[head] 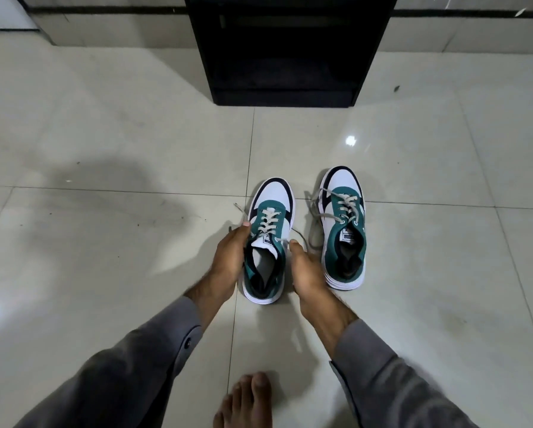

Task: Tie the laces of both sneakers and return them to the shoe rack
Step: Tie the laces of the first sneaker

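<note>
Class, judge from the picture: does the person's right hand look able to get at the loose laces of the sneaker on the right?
Probably yes. The right hand sits between the two sneakers, and the loose laces of the right sneaker trail on the bare floor just beside its thumb, with nothing between them.

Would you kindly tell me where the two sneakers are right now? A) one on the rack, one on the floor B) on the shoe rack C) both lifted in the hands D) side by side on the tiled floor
D: the left sneaker and right sneaker both stand on the tiled floor, in front of the black shoe rack.
</note>
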